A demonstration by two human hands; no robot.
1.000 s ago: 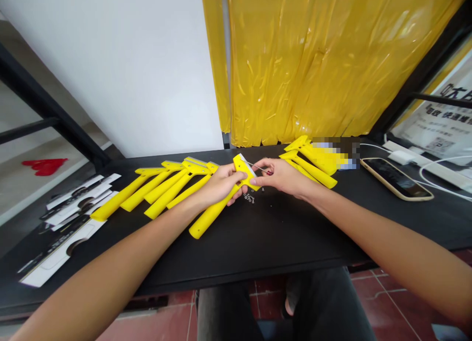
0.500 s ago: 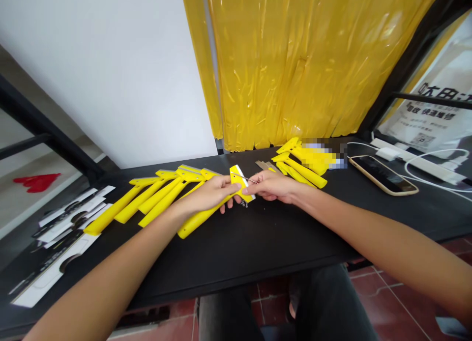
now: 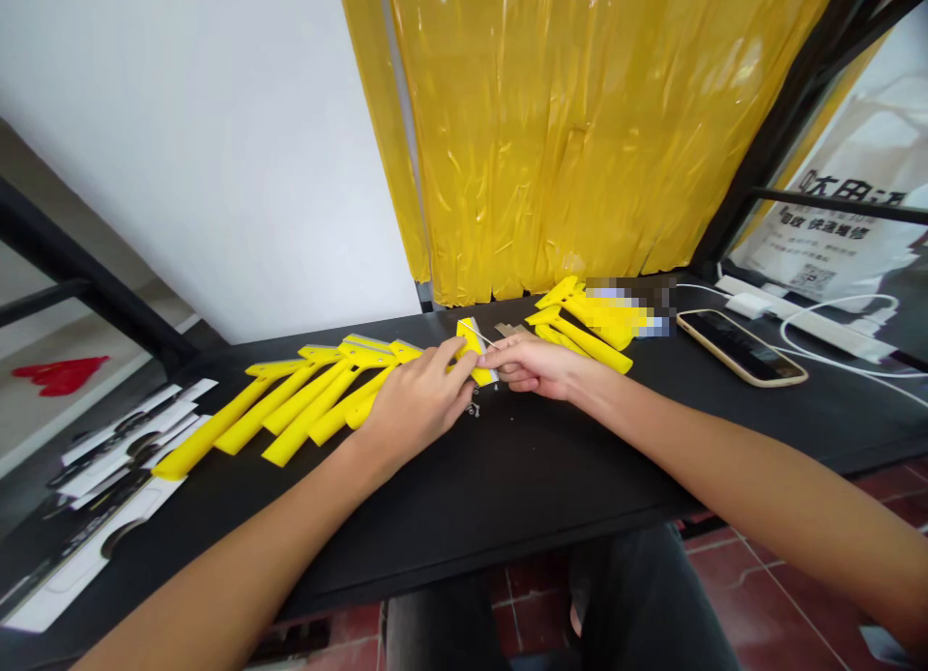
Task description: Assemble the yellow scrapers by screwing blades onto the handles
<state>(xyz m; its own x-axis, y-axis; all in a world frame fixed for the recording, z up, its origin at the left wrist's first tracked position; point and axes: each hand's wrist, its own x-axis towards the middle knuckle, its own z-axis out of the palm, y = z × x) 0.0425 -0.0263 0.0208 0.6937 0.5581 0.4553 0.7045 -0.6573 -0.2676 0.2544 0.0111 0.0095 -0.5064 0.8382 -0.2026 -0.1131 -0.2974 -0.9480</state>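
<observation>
A yellow scraper (image 3: 470,338) with a pale blade edge is in front of me above the black table. My left hand (image 3: 424,393) is closed over it from above, hiding most of its handle. My right hand (image 3: 537,364) pinches a thin metal rod, probably a hex key (image 3: 481,334), which lies across the scraper's head. Small screws (image 3: 475,410) are scattered on the tabletop just below the hands. Flat metal blades (image 3: 506,331) lie behind my right fingers. Left of my left hand several yellow scrapers (image 3: 308,400) lie overlapping in a row.
More yellow scraper parts (image 3: 591,342) lie at the back right, partly blurred out. Beyond them are a phone (image 3: 739,346), white cables and a power strip (image 3: 804,315). White and black cards (image 3: 108,545) lie at the left. A yellow plastic curtain (image 3: 551,149) hangs behind the table.
My left hand has turned over the scraper and now covers its handle, which showed before. The scraper's head stays near the same spot, with the rod still across it. The view has shifted slightly.
</observation>
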